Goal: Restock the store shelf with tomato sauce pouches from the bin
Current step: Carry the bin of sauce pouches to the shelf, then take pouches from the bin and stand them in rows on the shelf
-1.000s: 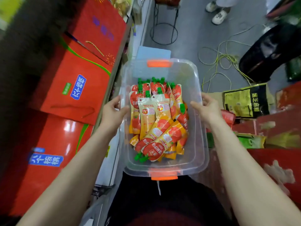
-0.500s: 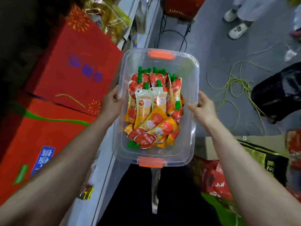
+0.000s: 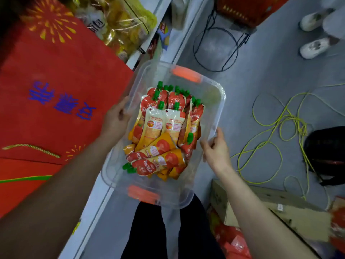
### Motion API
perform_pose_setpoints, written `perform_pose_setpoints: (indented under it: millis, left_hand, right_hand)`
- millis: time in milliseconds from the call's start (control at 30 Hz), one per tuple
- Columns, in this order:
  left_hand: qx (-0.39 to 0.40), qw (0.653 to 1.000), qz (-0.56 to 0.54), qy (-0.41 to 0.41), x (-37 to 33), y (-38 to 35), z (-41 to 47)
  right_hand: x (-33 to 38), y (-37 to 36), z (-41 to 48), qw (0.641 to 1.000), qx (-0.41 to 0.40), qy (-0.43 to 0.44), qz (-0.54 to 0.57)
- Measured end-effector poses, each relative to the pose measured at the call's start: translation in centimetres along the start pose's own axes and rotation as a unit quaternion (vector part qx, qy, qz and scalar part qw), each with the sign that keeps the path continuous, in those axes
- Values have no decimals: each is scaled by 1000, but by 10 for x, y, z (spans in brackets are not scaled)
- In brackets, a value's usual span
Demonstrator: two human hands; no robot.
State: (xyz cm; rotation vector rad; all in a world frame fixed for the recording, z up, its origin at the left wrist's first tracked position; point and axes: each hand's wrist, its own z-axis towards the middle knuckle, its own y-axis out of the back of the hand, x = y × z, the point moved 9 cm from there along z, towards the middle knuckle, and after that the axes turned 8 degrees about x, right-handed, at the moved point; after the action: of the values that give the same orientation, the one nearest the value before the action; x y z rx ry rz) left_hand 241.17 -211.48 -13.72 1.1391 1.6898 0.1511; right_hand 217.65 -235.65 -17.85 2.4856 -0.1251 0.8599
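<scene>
- Grey shop floor runs down the middle, with a tangle of yellow cord lying loose on the right and a black wire stand further up.
- Big red gift bags with blue lettering fill the left side, and a white shelf edge runs alongside them with yellow snack packs above.
- Clear plastic bin with orange handles is held up over the floor, tilted a bit, right next to that shelf edge.
- Tomato sauce pouches are all in the bin, a loose pile, red and orange with green caps. Most point caps-up toward the far end, and a couple lie crosswise near the front.
- Left hand is wrapped round the bin's left rim, gripping it.
- Right hand is at the right rim with the fingers curled on the edge. It looks like a lighter hold, thumb up.
- Cardboard box sits on the floor bottom right, and somebody's white shoes are top right.
</scene>
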Motion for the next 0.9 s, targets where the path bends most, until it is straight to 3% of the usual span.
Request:
perform_pose_setpoints:
  millis: [100,200,300,433,600,767,900]
  left_hand:
    - [-13,999,36,-18,5,2,-7]
    - [-92,985,140,-41,-17,6,-25]
    - [-88,985,135,-65,-46,-19,-46]
    - [-4,989,149,15,-18,-65,-42]
    - [-25,986,126,109,-6,-75,-28]
    - [13,984,121,127,-2,-76,-21]
    - [-64,989,42,129,-6,-49,-45]
  right_hand:
    - [13,9,-7,995,-28,17,-98]
    - [70,30,-11,950,-135,153,-235]
    - [113,10,11,945,-52,206,-248]
    - [114,-33,58,925,54,86,-366]
    - [80,-50,82,946,107,-18,-305]
    - [73,-38,73,958,86,-24,-274]
    - [95,-22,52,980,46,10,-193]
